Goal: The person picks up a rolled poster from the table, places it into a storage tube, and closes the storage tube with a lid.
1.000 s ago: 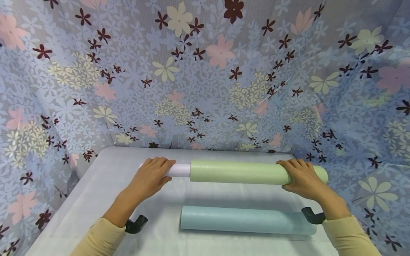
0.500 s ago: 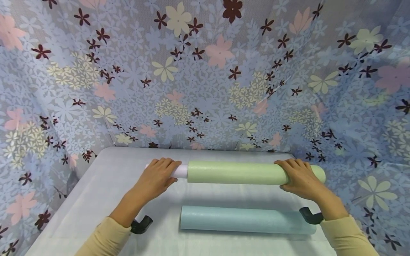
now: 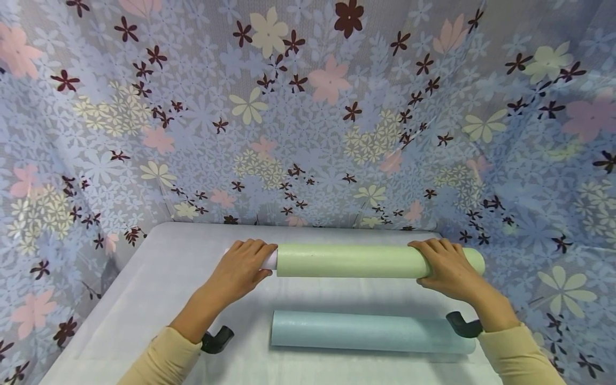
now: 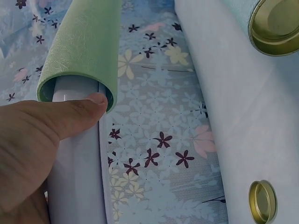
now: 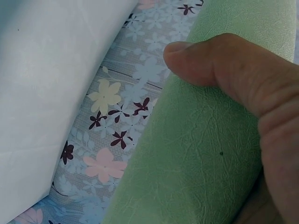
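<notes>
A light green cardboard tube (image 3: 346,261) is held level above the far part of the table. My right hand (image 3: 449,270) grips it near its right end, the thumb (image 5: 201,63) lying along its textured side. My left hand (image 3: 243,270) holds a rolled white sheet (image 4: 77,182) that reaches into the tube's open left end. In the left wrist view the thumb presses on the roll right at the tube's mouth. Only a short bit of white shows between hand and tube in the head view. How deep the roll goes is hidden inside.
A light blue tube (image 3: 370,332) lies on the white-covered table (image 3: 144,299), nearer to me; its open end has a gold metal rim. A small gold lid (image 4: 262,201) lies on the table. Flowered cloth (image 3: 308,133) hangs behind and at both sides.
My left hand has moved right with the white roll, and less of the roll shows outside the green tube. The tube and my right hand have shifted slightly left.
</notes>
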The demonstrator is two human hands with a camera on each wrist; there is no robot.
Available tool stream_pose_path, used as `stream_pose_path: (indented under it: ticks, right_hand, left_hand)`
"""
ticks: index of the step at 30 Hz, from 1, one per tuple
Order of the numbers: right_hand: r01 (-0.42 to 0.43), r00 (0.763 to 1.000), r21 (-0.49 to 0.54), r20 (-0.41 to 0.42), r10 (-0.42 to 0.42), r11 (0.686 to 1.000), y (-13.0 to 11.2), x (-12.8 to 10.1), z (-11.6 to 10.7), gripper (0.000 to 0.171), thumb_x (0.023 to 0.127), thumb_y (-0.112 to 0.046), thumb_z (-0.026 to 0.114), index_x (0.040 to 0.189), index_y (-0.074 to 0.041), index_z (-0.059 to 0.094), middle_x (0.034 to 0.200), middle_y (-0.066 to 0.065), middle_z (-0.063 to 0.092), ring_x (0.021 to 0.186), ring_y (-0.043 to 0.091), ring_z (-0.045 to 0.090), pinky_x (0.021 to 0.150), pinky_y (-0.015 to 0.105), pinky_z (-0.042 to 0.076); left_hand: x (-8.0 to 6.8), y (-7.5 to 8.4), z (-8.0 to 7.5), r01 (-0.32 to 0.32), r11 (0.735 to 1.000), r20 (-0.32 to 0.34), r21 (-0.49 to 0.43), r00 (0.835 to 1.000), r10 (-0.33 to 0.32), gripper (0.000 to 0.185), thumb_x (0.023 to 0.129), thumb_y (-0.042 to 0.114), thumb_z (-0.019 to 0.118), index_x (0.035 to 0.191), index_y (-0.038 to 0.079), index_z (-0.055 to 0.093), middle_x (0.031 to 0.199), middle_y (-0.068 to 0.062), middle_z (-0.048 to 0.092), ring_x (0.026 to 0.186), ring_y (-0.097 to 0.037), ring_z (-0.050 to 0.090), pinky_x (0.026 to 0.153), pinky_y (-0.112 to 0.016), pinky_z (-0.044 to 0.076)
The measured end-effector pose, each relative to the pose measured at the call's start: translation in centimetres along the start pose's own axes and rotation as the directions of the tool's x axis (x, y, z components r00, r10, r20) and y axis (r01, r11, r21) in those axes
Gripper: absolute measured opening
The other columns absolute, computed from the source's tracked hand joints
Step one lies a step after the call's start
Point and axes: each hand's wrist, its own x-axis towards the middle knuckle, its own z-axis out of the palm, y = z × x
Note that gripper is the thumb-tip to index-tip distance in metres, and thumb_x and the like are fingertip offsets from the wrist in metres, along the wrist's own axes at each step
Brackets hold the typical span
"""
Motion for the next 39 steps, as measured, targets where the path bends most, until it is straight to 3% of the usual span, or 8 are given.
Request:
stream_pose_path:
  ticks: [18, 39]
  right_hand:
    - [0.013, 1.000, 0.005, -0.023, -0.013, 1.000, 0.0, 0.0, 0.2, 0.078, 0.062, -0.025, 0.086, 0.130, -0.015, 0.049, 0.117, 0.014, 0.058, 0.109, 0.039, 0.048, 0.083, 0.056, 0.036]
    - [0.007, 1.000, -0.002, -0.014, -0.007, 1.000, 0.2, -0.1, 0.2, 0.077, 0.063, -0.024, 0.085, 0.130, -0.015, 0.048, 0.117, 0.014, 0.058, 0.108, 0.038, 0.048, 0.084, 0.056, 0.036]
  left_hand:
    - [0.0, 0.2, 0.1, -0.026, 0.999, -0.023, 0.029, 0.999, 0.026, 0.054, 0.074, 0.035, 0.078, 0.118, 0.011, 0.057, 0.105, -0.001, 0.063, 0.097, -0.019, 0.060, 0.080, -0.035, 0.047]
    - [-1.2, -0.8, -0.8, 0.035, 0.999, -0.014, -0.033, 0.999, -0.036, 0.060, 0.073, 0.045, 0.076, 0.120, 0.012, 0.059, 0.109, -0.003, 0.063, 0.098, -0.021, 0.059, 0.081, -0.038, 0.047]
